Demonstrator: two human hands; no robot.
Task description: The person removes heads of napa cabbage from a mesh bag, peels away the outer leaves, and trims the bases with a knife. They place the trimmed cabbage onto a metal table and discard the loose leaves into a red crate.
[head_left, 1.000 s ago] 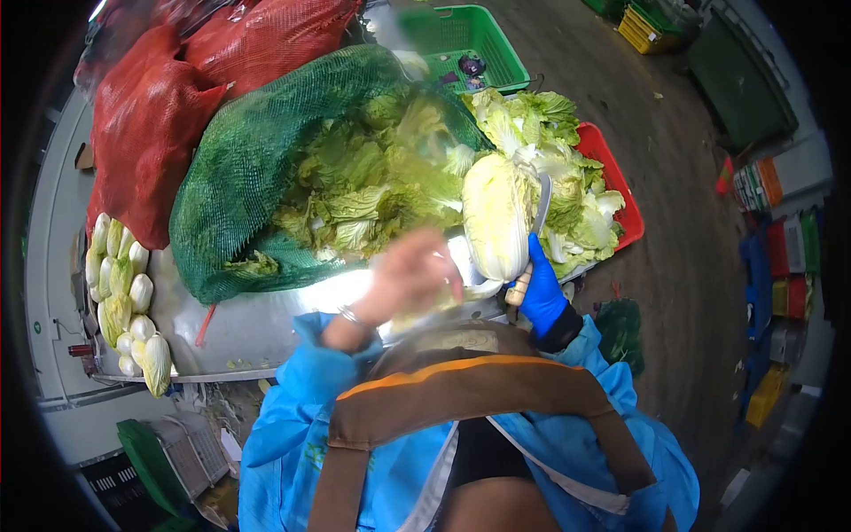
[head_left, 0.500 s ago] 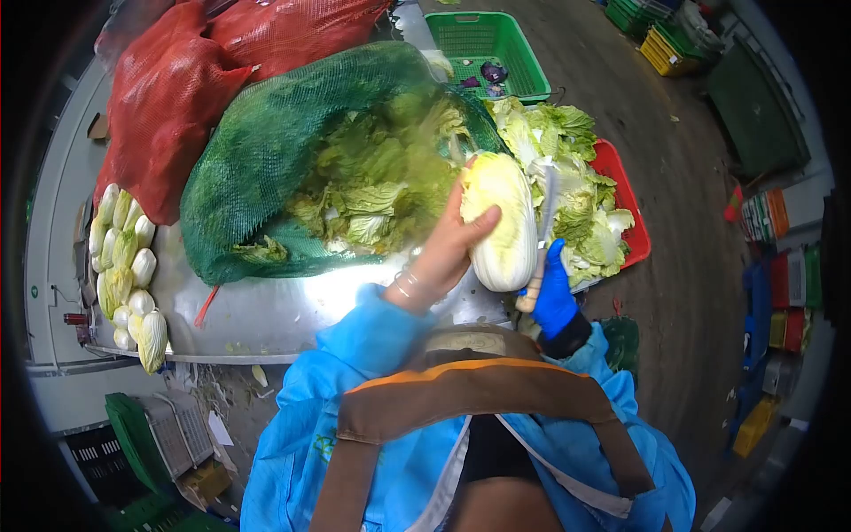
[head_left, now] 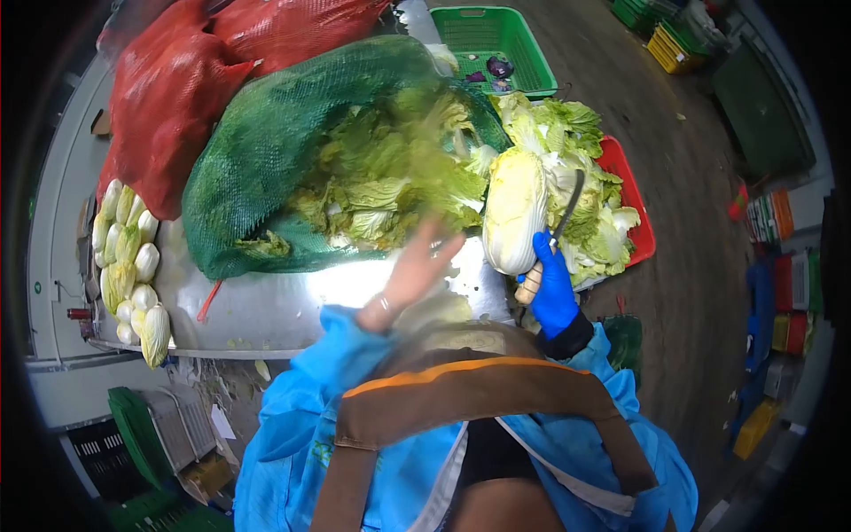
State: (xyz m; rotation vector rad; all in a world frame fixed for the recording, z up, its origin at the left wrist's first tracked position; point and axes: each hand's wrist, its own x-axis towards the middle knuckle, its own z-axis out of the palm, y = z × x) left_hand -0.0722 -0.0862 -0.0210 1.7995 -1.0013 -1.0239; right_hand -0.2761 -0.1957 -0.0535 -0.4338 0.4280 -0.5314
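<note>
My left hand, bare and slightly blurred, is over the metal table with its fingers apart and nothing in them. To its right stands a trimmed pale cabbage, no longer touched by that hand. My right hand, in a blue glove, is wrapped round the wooden handle of a knife; the curved blade points up beside the cabbage. Loose leaves are heaped behind the knife. A green mesh bag of leafy cabbage lies open beyond my left hand.
Red mesh sacks lie at the back left. Several trimmed cabbages are stacked at the table's left end. A green crate with purple pieces is at the back, and a red crate sits under the leaves.
My left hand has let go of the cabbage and moved left and down, its fingers spreading. The knife blade has turned to lean further right, still in my right hand.
</note>
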